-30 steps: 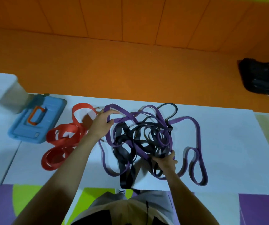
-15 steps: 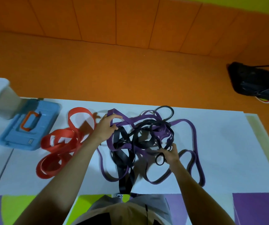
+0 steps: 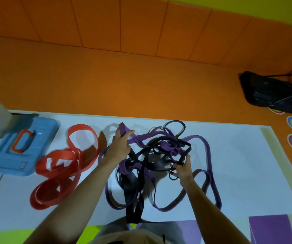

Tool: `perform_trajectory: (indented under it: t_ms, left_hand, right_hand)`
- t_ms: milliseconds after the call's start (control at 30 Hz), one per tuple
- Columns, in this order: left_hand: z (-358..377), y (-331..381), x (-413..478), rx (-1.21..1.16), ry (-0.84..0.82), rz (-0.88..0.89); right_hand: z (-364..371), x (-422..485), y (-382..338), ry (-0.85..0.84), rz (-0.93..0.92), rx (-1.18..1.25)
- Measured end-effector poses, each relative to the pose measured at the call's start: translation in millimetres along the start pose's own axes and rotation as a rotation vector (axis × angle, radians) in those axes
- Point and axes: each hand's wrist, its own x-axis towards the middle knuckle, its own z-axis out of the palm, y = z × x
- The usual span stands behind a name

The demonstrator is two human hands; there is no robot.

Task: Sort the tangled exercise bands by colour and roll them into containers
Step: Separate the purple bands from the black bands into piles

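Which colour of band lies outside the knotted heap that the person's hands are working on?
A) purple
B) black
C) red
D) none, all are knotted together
C: the red bands lie on their own beside the blue case, while the purple bands and black bands are knotted together.

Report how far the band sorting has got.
Done: the red bands lie in their own pile beside the blue container. In hand: the left hand grips a purple band, and the right hand grips black bands in the knot. Left: separating purple from black and rolling everything; no visible band is rolled.
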Motion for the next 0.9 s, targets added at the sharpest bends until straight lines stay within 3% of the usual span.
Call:
perform_trajectory:
  t_ms: [167,233,300,367,400,500,667,767,900]
  left_hand:
    - [33.4,5.9,14.5,0.396,0.224,-0.084]
    - [40.9,19.4,19.5,0.445,0.155,0.002]
    - [59.5,32.4,25.6,0.335,-0.070,0.060]
    - [75.2,42.9,26.5,0.155,-0.306,-0.009]
    - [83.2,44.0,25.3,0.110,-0.323,-0.027]
    - [101.7,35.5,23.4,0.050,-0.171,-0.050]
    - [97.2,42.6,10.0,-0.226,-0.119,-0.089]
    - [86.4,69.9,-11.7,-0.366,-0.040,0.000]
    - [89.7,101.1,-48.5,-0.411,-0.418,0.228]
  right_hand:
    - [-3.3,-8.0,10.0,0.014,0.007,-0.003]
    - [-4.3,-8.4,12.9,0.015,0.006,0.001]
    - [-4.7,-8.3,15.5,0.006,0.023,0.017]
    - [-4.9,-7.2,20.7,-0.006,0.024,0.031]
    - [-5.3,-6.8,23.7,-0.013,0.021,0.034]
    - [-7.1,-5.9,32.8,-0.005,0.047,0.029]
    - [-8.1,-9.4,38.6,0.008,0.079,0.057]
    - [-3.5,-14.7,33.6,-0.021,0.086,0.064]
    - [-0.8,-28.3,23.3,-0.122,0.015,0.127]
